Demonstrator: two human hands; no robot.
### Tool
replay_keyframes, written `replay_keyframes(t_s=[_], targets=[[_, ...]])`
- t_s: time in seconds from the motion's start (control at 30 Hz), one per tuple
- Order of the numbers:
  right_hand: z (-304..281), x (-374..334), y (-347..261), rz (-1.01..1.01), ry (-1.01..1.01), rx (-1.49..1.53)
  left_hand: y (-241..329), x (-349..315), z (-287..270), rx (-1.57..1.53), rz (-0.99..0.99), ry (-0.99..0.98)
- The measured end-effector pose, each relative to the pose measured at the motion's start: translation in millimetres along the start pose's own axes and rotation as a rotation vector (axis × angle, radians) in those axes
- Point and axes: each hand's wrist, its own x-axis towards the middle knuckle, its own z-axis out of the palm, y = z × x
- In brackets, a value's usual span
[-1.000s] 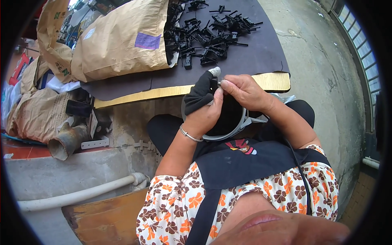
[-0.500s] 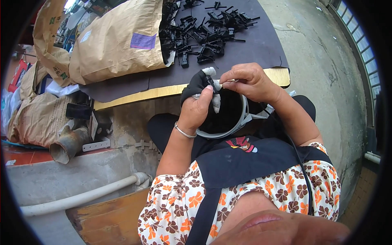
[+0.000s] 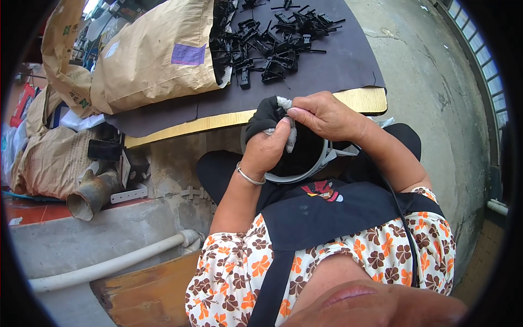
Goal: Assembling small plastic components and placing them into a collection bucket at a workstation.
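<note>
My left hand (image 3: pixel 268 146) has a black glove piece with pale grey fingertips (image 3: pixel 260 121) over its fingers. Thumb and fingers are closed on a small black plastic part, mostly hidden between the two hands. Against it from the right presses my right hand (image 3: pixel 329 115), bare, with its thumb and forefinger pinched together; whatever they grip is too small to make out. Both hands are above a dark bucket with a pale rim (image 3: pixel 297 177), between my knees. On the table beyond lies a loose heap of similar black plastic parts (image 3: pixel 280 61).
The dark-covered table (image 3: pixel 348 65) has a pale yellow front edge just beyond my hands. A large brown paper sack (image 3: pixel 147 57) lies on it, its mouth toward the heap. At left are another paper sack (image 3: pixel 54 163) and a rusty pipe piece (image 3: pixel 90 196). A black cord runs down my right side.
My right hand has moved slightly left and down, closing onto the part in my left hand. My left hand has shifted slightly right, and the black part is now mostly covered.
</note>
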Motion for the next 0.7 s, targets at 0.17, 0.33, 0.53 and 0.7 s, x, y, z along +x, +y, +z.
replay_keyframes(t_s=[0.17,0.33,0.53,0.7], targets=[[11,1,-1,0.016,0.035,-0.065,-5,-1,5,0.456,0.333,0.103],[32,6,3,-0.034,0.151,-0.086,-8,-3,-1,0.501,0.384,0.153],[6,17,9,-0.015,0.168,-0.349,-2,-8,-9,0.499,0.200,0.186],[6,24,36,0.043,0.272,-0.719,-2,-8,-23,1.003,0.508,0.149]])
